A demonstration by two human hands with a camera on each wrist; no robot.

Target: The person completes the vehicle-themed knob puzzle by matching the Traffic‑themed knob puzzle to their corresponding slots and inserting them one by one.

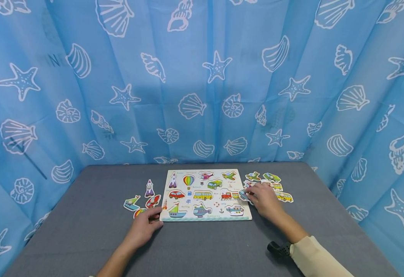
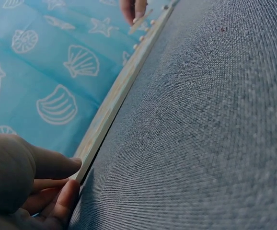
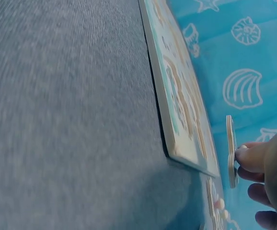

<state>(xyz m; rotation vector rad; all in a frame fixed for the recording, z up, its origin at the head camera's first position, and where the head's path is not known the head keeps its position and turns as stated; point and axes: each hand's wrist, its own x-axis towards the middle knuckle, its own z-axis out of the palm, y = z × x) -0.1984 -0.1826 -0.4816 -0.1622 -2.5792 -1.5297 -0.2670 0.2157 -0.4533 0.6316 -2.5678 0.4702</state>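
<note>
A wooden peg puzzle board [image 1: 219, 221] printed with vehicles lies flat on the table. My left hand [image 1: 144, 227] holds its lower left corner; in the left wrist view the thumb [image 2: 57, 165] lies on the board's edge with a finger against its side. My right hand [image 1: 265, 200] pinches a bluish puzzle piece [image 1: 243, 195] by its small knob at the board's right edge. In the right wrist view this puzzle piece [image 3: 232, 153] stands on edge, raised above the other pieces. Its picture is mostly hidden, so I cannot tell which vehicle it shows.
Right of the board lie several loose pieces, among them a yellow bus [image 1: 285, 197] and a green car [image 1: 272, 177], some overlapping. On the left are a rocket [image 1: 149, 189], a sailboat [image 1: 131, 203], a red piece [image 1: 152, 201] and a partly covered balloon [image 1: 139, 212]. A blue curtain [image 1: 195, 127] hangs behind.
</note>
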